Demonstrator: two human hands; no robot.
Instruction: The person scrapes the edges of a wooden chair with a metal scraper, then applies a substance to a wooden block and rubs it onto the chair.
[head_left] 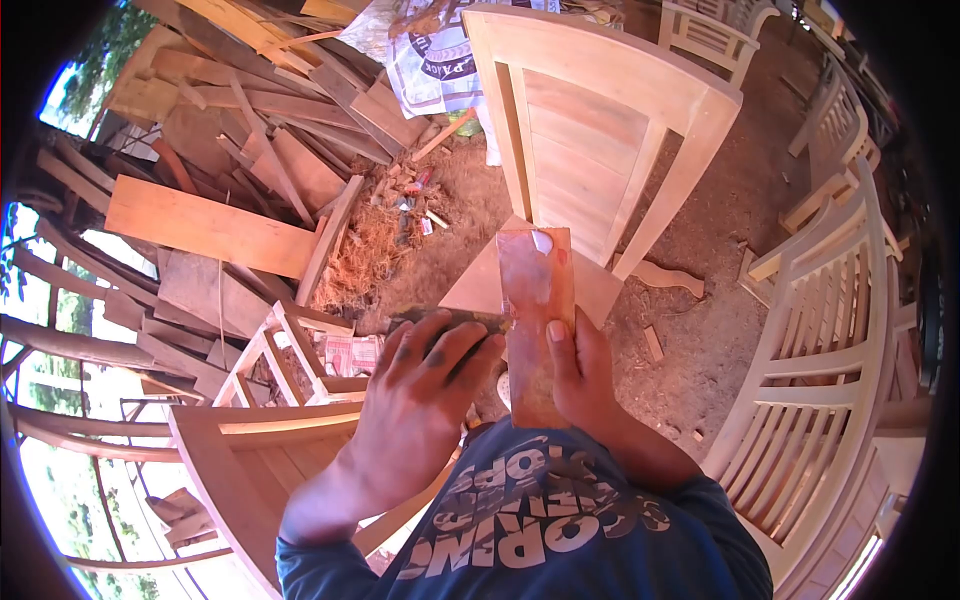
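Note:
My right hand (585, 375) grips a small rectangular wooden board (530, 385) by its right edge, the thumb lying on its face. The board is held upright in front of my shirt. Greyish smears cover part of it, and a whitish dab (542, 242) sits near its top. My left hand (425, 375), with dark stains on its fingers, is closed over a dark, flat, blade-like strip (485, 318). This strip reaches the board's left edge; its exact kind is partly hidden by my fingers.
A pale wooden chair (590, 160) with a panelled back stands ahead. Slatted wooden benches (810, 390) line the right side. Scrap planks (210, 225) are heaped at the left, beside wood shavings (350, 260). Another panelled wooden piece (250, 460) is close at my left.

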